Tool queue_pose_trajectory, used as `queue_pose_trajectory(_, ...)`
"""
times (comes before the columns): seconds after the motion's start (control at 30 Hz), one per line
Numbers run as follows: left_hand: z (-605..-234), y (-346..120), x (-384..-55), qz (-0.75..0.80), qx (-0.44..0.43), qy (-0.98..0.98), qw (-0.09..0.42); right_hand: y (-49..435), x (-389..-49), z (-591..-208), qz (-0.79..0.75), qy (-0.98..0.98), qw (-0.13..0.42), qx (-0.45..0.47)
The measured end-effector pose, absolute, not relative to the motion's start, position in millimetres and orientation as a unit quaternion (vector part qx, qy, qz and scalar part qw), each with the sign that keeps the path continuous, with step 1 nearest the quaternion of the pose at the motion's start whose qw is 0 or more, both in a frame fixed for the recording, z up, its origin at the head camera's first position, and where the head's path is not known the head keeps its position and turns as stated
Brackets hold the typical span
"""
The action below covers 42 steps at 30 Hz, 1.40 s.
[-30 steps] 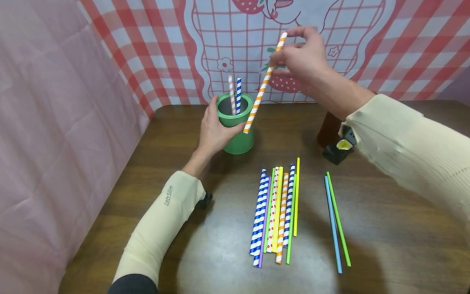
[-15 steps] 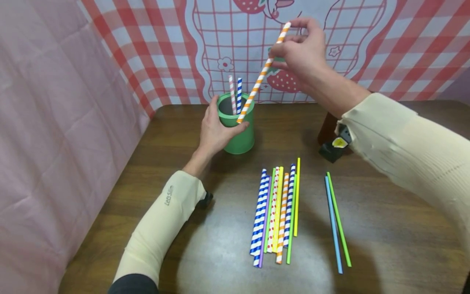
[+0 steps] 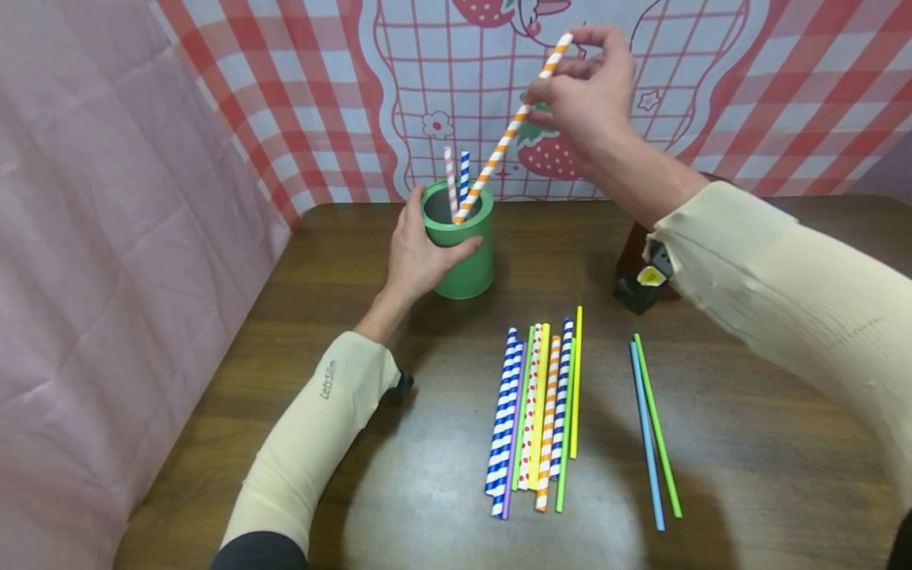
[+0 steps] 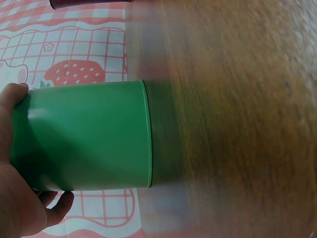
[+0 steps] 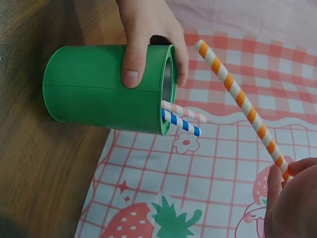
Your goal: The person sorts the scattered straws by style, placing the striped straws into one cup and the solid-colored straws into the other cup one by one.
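1 pink-wht straw (image 3: 449,168) & 1 blue-wht straw (image 3: 465,166) are already placed in green can (image 3: 466,273), gripped by L hand (image 3: 422,252). Orange-wht straw (image 3: 503,146) is pinched by R hand (image 3: 597,95) over can's mouth, not yet in. Straw bunch (image 3: 539,412) & 2 loose straws (image 3: 646,435) are left, can's near side.

Green can (image 4: 89,134) in downward head and close wrist views

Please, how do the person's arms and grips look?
The left sleeve and right sleeve are cream; the left, with dark lettering, meets black fabric. Under each sleeve sits a black device, the right with a yellow patch. Left grip and right grip are ungloved.
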<state>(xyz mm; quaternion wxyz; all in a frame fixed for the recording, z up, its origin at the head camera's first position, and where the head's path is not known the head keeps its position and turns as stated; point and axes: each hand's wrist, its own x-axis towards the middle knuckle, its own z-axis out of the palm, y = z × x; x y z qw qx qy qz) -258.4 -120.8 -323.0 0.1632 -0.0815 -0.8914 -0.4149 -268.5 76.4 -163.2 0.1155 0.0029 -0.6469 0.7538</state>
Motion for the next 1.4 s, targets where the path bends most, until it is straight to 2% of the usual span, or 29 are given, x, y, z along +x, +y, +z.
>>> queue_pose_trajectory(0.47, -323.3, -120.4, -257.4, -0.424, -0.082, -0.887, 0.164, 70.9, -269.6, -170.1, 0.731, -0.660, 0.169, 0.020)
queue_pose_trajectory(0.93, -324.1, -121.2, -257.9, -0.425, -0.082, -0.886, 0.165, 64.8, -271.0, -173.4, 0.738, -0.647, 0.189, 0.041)
queue_pose_trajectory(1.17, -323.7, -120.8, -256.8, -0.425, -0.083, -0.886, 0.166, 62.7, -269.8, -180.8, 0.695, -0.683, 0.218, 0.056)
queue_pose_trajectory(1.4, -323.8, -120.4, -256.9, -0.427, -0.085, -0.884, 0.169, 59.6, -270.0, -187.0, 0.676, -0.700, 0.223, 0.052)
